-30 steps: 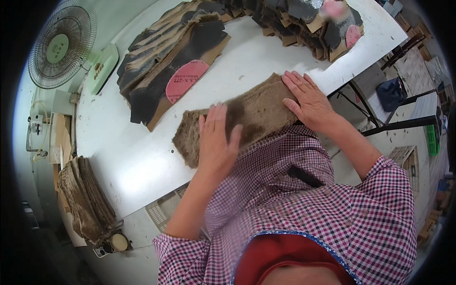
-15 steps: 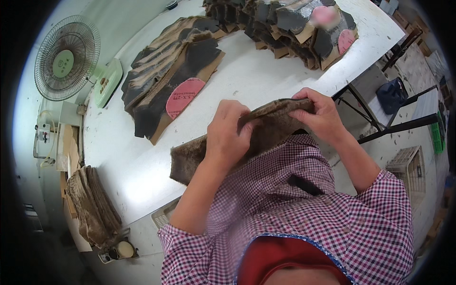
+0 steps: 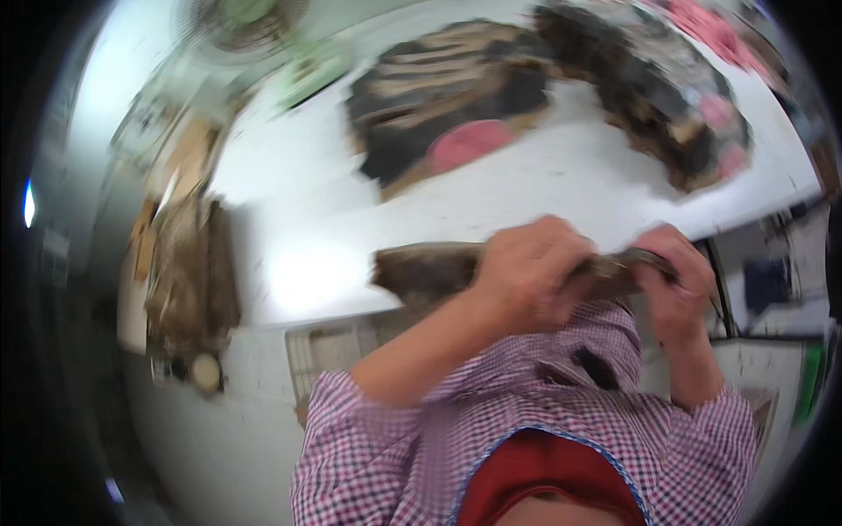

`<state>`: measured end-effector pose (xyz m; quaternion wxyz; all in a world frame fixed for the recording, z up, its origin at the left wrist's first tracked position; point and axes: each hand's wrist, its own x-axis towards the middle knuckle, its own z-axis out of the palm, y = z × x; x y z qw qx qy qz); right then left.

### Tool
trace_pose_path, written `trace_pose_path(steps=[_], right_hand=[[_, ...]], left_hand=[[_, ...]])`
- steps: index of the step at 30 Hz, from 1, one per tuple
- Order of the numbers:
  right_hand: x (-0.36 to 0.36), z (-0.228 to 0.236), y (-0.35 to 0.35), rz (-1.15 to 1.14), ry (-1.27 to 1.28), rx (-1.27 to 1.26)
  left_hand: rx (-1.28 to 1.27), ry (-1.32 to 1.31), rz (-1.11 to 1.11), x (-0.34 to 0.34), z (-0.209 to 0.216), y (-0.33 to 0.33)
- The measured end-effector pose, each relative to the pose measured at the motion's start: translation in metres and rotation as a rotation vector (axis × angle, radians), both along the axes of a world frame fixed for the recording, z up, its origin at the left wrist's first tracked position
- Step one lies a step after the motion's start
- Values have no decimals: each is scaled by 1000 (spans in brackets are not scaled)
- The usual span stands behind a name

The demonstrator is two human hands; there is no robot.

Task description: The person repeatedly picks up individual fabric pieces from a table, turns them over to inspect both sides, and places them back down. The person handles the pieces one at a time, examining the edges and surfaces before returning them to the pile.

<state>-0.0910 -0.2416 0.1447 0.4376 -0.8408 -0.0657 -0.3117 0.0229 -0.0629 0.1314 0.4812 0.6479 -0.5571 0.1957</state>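
A brown furry piece of material [image 3: 425,270], folded along its length, is held near the table's front edge, just in front of my body. My left hand [image 3: 533,273] is closed round its middle, with part of the piece sticking out to the left. At its right end, my right hand [image 3: 677,273] grips the fold between thumb and fingers. Motion blurs the hands and the piece, and the fingers hide part of the fold.
On the white table [image 3: 289,197] lie a fanned stack of dark-backed furry pieces [image 3: 412,131] with a pink oval label [image 3: 469,145], and another stack [image 3: 649,96] to its right. A brown furry pile [image 3: 189,276] hangs at the left edge. A fan [image 3: 246,22] stands at the back left.
The whole view has shifted and blurred, so the table's contents appear farther right. Both hands still hold the furry piece, now more level, and the left hand sits closer to the right.
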Motion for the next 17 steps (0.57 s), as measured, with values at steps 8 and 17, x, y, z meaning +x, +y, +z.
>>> trace_pose_path(steps=[8, 17], right_hand=[[16, -26, -8, 123, 131, 415], [77, -57, -8, 245, 410, 334]], left_hand=[[437, 219, 351, -16, -7, 92], [304, 304, 1216, 65, 54, 297]])
